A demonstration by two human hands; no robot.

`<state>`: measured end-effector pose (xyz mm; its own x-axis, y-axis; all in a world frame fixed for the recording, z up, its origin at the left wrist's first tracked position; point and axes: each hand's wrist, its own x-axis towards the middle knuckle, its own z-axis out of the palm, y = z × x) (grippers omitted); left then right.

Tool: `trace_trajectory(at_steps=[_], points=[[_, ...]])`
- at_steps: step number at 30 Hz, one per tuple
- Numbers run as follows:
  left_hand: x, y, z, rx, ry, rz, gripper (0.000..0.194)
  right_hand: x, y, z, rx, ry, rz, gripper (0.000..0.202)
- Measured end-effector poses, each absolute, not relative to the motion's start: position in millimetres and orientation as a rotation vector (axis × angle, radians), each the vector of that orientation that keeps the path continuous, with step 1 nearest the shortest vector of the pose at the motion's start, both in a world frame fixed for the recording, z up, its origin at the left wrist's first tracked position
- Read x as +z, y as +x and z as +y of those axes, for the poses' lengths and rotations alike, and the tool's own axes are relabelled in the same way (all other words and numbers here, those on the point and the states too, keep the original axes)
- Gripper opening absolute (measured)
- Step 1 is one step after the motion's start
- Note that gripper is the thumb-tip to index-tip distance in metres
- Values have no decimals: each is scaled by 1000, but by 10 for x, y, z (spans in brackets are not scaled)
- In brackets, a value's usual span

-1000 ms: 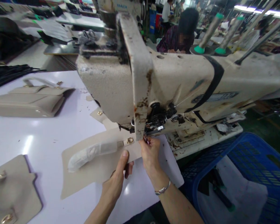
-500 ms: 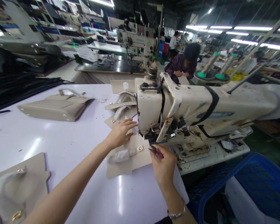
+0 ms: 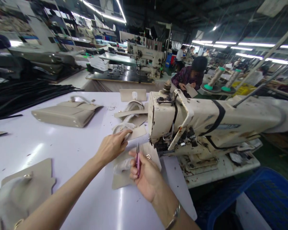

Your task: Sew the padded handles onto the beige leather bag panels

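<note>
My left hand (image 3: 112,147) is at a beige bag panel (image 3: 138,133) left of the sewing machine head (image 3: 162,115), its bent fingers closed at the panel's near-left edge. In my right hand (image 3: 146,177) is a pair of pink-handled thread snips (image 3: 138,163), blades pointing up and away from me. Partly under that hand lies another beige panel (image 3: 121,181) with a wrapped handle (image 3: 122,166) and a gold buckle (image 3: 148,157). More beige bag pieces (image 3: 132,112) with wrapped handles are stacked behind my left hand.
A beige handbag (image 3: 64,113) lies at the far left of the white table (image 3: 86,198). Another panel with a wrapped handle (image 3: 38,179) is at the near left. Black straps (image 3: 26,94) lie beyond. A blue basket (image 3: 261,191) stands right; a co-worker (image 3: 189,76) sits behind the machine.
My left hand has moved left, off the panel by the needle, to another panel. My right hand has drawn away from the machine to the left, turning palm up with the snips.
</note>
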<state>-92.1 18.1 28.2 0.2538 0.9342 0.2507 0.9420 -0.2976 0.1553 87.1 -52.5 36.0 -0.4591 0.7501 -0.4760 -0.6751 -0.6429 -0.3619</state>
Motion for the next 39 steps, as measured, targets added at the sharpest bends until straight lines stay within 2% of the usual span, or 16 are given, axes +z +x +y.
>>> trace_trajectory(at_steps=[3, 12, 23, 29, 34, 37, 39], points=[[368, -864, 89, -515, -2344, -1911, 50, 358, 830, -455, 2108, -767, 2, 34], [423, -762, -23, -659, -2237, -1919, 45, 396, 804, -335, 2033, -706, 209, 39], [370, -779, 3, -649, -2246, -1926, 43, 327, 815, -335, 1990, -671, 192, 31], [766, -618, 626, -501, -2129, -1934, 38, 227, 853, -577, 2049, -674, 29, 33], [1156, -484, 1385, -643, -2171, -1827, 49, 218, 913, -695, 2057, -744, -213, 44], [1111, -441, 1364, -791, -2279, -1782, 52, 237, 1063, -740, 1947, -847, -441, 43], [975, -419, 1098, -837, -2324, -1810, 44, 213, 1206, -761, 1818, -974, -611, 46]])
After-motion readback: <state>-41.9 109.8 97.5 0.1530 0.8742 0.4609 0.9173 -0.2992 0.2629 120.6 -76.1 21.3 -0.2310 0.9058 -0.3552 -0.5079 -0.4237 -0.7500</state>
